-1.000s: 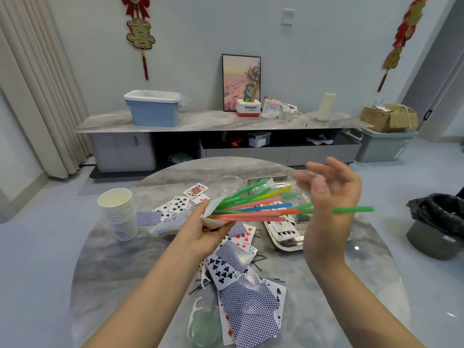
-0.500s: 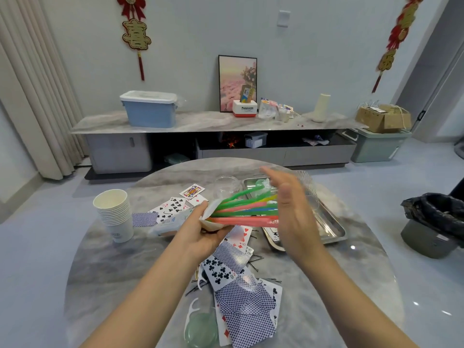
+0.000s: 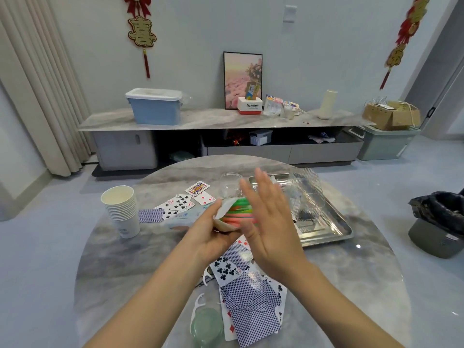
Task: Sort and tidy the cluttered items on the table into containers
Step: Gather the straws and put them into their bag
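Note:
My left hand grips a white paper cup on its side above the table. Coloured straws stick out of the cup's mouth toward the right. With fingers straight, my right hand presses its flat palm against the straw ends and hides most of their length. Playing cards lie scattered under my arms, and more playing cards lie further back on the left.
A stack of paper cups stands at the left. A steel tray at the right holds a clear plastic box. A clear jar sits behind my hands. A green lid and white floss picks lie near the front edge.
My right hand let go of a green straw, flattened, and moved left against the straw ends. The straws now reach further into the cup that my left hand holds.

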Demonstrator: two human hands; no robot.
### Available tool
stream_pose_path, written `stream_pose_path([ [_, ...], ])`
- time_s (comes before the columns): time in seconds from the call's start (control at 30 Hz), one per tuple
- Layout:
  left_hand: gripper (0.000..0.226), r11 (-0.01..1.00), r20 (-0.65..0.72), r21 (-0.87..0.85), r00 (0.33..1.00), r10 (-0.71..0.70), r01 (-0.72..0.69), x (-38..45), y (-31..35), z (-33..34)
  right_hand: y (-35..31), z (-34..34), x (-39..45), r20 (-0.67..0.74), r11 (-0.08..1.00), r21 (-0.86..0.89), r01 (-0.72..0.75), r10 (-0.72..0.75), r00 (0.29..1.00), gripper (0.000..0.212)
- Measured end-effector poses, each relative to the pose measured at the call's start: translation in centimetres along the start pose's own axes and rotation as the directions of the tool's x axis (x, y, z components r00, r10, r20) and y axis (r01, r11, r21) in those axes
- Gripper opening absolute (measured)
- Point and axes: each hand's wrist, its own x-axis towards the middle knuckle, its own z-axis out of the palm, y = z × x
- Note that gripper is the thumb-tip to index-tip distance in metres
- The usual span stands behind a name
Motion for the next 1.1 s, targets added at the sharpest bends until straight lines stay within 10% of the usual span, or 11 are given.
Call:
stream_pose_path([
  [0.4,0.043,0.982,0.057,0.19,0.998,-0.02,0.009,-2.0,-0.8,0.8,0.0,-0.2,0.3,0.21,0.99,-0.132,0.046,-0.017,0.978,0.073],
  [0.6,0.04,0.991,0.167,0.129,0.985,-0.043,0.021,-4.0,0.2,0.8,-0.9,-1.1,1.0,0.12,0.886,0.456,-0.085,0.034,0.992,0.06],
  [0.83,0.048,0.944,0.079,0.327,0.994,-0.082,0.052,-8.4,4.1,-1.6,-1.7,-2.6,2.7,0.406,0.844,0.506,-0.176,-0.054,0.912,0.057],
  [1.1,0.08,0.843,-0.061,0.537,0.997,0.055,-0.014,-13.6,8.1,-4.2,-6.6,1.3,5.9,0.138,0.826,0.559,-0.076,-0.002,0.99,0.052],
])
